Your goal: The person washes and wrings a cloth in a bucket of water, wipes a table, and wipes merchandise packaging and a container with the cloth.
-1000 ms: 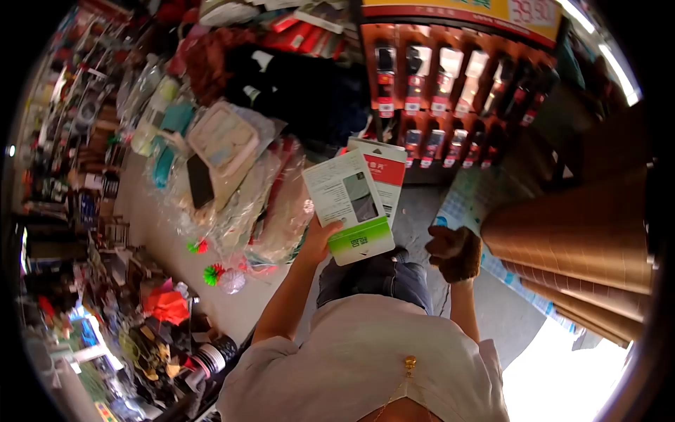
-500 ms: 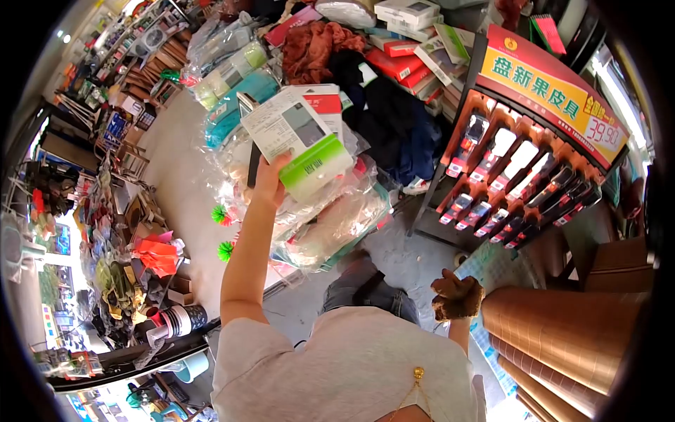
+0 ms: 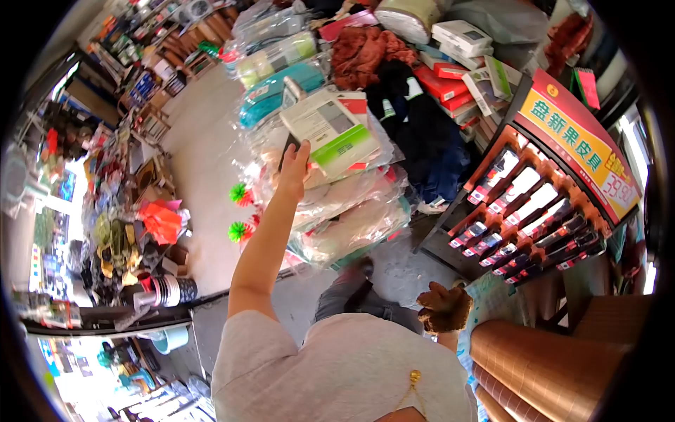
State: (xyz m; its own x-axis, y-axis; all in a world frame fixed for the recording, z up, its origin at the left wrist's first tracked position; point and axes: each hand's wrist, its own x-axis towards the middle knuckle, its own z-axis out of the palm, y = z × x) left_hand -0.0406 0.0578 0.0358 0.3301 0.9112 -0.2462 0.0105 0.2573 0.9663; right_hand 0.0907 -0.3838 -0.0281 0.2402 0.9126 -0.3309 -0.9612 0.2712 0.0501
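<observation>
My left hand (image 3: 296, 171) reaches forward to the lower left edge of a flat white box with a bright green band (image 3: 346, 144). The fingers appear closed on that edge, though the ones beneath are hidden. A narrow dark object (image 3: 287, 149), whose kind I cannot make out, lies against my fingers. The box rests on top of a stack of clear plastic-wrapped packages (image 3: 351, 221), tilted slightly. A teal wrapped bundle (image 3: 281, 91) lies just beyond. My right hand (image 3: 444, 308), in a rough brown glove, hangs low by my side, fingers somewhat apart and nothing visible in them.
A display rack of packaged belts (image 3: 524, 204) with a red and yellow sign stands at the right. Brown rolls of sheet material (image 3: 541, 359) lie at the lower right. Dark clothing (image 3: 429, 141) and a rust-coloured cloth (image 3: 365, 56) are heaped beyond the stack. Goods line the left side.
The view has swung, shifting the surroundings. The green-banded box sits lower against the stack, and my left hand has drawn back slightly to its edge. My gloved right hand stays low.
</observation>
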